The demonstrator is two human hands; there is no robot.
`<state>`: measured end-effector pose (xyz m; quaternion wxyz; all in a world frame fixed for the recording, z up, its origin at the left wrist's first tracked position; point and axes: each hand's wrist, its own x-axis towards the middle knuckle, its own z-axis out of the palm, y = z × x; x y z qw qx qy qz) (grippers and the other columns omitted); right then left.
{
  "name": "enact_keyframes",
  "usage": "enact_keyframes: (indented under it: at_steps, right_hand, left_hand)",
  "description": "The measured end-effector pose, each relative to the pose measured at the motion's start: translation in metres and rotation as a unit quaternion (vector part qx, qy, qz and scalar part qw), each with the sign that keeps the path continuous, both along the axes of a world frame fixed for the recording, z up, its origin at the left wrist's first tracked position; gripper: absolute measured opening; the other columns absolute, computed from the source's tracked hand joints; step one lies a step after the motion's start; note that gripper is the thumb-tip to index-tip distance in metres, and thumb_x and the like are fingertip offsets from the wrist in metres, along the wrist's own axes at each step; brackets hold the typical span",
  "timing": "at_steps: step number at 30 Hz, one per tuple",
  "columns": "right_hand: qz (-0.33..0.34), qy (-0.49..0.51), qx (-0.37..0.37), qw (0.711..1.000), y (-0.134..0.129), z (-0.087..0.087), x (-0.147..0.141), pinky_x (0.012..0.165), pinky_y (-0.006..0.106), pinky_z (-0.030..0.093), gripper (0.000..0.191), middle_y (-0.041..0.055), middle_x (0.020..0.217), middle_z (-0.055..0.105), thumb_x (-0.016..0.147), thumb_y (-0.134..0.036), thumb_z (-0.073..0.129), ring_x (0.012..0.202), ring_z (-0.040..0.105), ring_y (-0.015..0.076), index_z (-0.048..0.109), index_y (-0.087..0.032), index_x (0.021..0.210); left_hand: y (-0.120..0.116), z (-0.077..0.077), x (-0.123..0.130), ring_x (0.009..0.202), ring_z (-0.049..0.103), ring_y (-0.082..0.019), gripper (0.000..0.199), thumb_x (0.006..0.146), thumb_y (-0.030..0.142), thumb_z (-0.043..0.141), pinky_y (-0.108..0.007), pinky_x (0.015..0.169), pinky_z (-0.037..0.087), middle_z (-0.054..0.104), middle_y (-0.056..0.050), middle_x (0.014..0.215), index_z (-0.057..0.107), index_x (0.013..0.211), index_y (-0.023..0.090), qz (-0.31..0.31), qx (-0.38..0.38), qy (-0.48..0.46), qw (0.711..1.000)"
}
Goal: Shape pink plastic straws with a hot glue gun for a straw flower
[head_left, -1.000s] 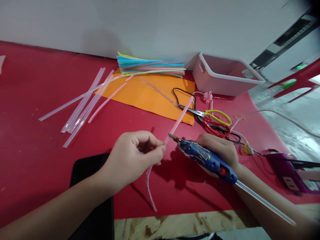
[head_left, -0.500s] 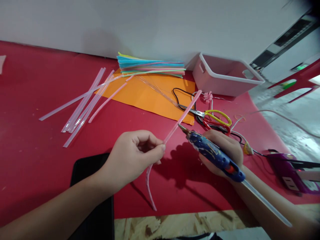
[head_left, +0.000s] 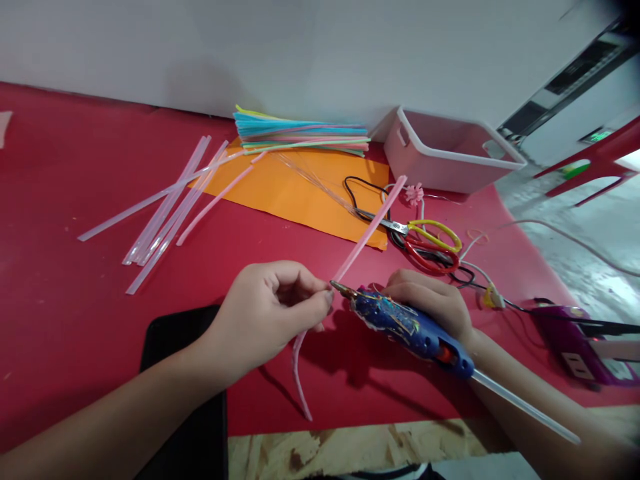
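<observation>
Between thumb and fingers, my left hand pinches a pink pipe cleaner, one end slanting up to the right and the other curving down below the hand. My right hand grips a blue hot glue gun crusted with dried glue; a clear glue stick sticks out of its back. The gun's metal nozzle is at the pipe cleaner, right beside my left fingertips. Beyond the gun lie scissors with one yellow and one red handle, near a small pink fuzzy flower.
An orange sheet carries a bundle of coloured pipe cleaners. Left of it lie several clear glue sticks. A pink bin stands at the back. Cords run to a purple power strip. A black tray-like object lies under my left arm.
My right hand has moved the glue gun left and down along the pipe cleaner, bringing its nozzle from midway along it to my left fingertips. My left hand has stayed almost still.
</observation>
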<state>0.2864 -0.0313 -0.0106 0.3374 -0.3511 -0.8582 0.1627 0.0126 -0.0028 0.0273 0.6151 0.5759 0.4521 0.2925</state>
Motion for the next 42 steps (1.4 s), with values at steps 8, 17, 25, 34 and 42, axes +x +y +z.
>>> enact_keyframes:
  at_steps: [8, 17, 25, 34, 42]
  right_hand:
    - [0.008, -0.005, 0.006, 1.0, 0.0007, 0.0018, -0.0007, 0.062, 0.03, 0.051, 0.012, 0.0053, 0.079, 0.067, 0.101, -0.033, 0.059, 0.067, 0.063, 0.0176, 0.064, -0.022, 0.101]
    - [0.003, 0.001, 0.01, 1.0, 0.001, 0.005, -0.0027, 0.061, 0.029, 0.05, 0.01, 0.0051, 0.078, 0.067, 0.101, -0.03, 0.059, 0.066, 0.062, 0.017, 0.064, -0.021, 0.1]
    - [-0.005, 0.006, -0.002, 1.0, -0.0001, 0.0042, -0.0023, 0.063, 0.031, 0.051, 0.013, 0.0054, 0.078, 0.066, 0.102, -0.032, 0.057, 0.067, 0.063, 0.0179, 0.066, -0.022, 0.101]
    - [-0.013, -0.011, -0.004, 1.0, -0.0007, 0.0019, 0.0017, 0.063, 0.031, 0.051, 0.015, 0.0049, 0.079, 0.065, 0.103, -0.034, 0.056, 0.069, 0.062, 0.0175, 0.065, -0.021, 0.101]
    - [-0.019, -0.009, 0.009, 1.0, -0.0002, 0.0038, -0.0008, 0.061, 0.029, 0.051, 0.017, 0.0044, 0.076, 0.066, 0.104, -0.031, 0.054, 0.067, 0.063, 0.0164, 0.066, -0.021, 0.097]
  left_hand:
    - [-0.0027, 0.0016, -0.0008, 0.047, 0.056, -0.005, 0.017, 0.084, 0.018, 0.072, -0.014, 0.047, 0.042, 0.07, 0.004, 0.057, 0.069, 0.067, 0.018, -0.003, -0.014, -0.013, 1.0]
    - [0.0001, -0.0035, -0.0021, 0.05, 0.058, -0.007, 0.017, 0.083, 0.024, 0.075, -0.015, 0.049, 0.043, 0.071, 0.002, 0.058, 0.069, 0.069, 0.017, -0.006, -0.038, -0.026, 0.999]
    - [-0.0025, -0.0021, 0.0003, 0.051, 0.058, -0.005, 0.018, 0.084, 0.018, 0.074, -0.013, 0.051, 0.044, 0.07, 0.004, 0.057, 0.068, 0.066, 0.018, -0.005, -0.005, -0.043, 0.999]
    - [-0.0035, -0.0028, 0.0018, 0.053, 0.059, -0.005, 0.018, 0.082, 0.015, 0.074, -0.012, 0.053, 0.045, 0.07, 0.005, 0.058, 0.07, 0.065, 0.018, 0.014, 0.034, -0.039, 0.999]
    - [-0.0045, -0.0042, 0.001, 0.054, 0.058, -0.005, 0.017, 0.083, 0.018, 0.074, -0.013, 0.053, 0.045, 0.07, 0.004, 0.059, 0.071, 0.067, 0.018, 0.015, 0.034, -0.037, 0.999]
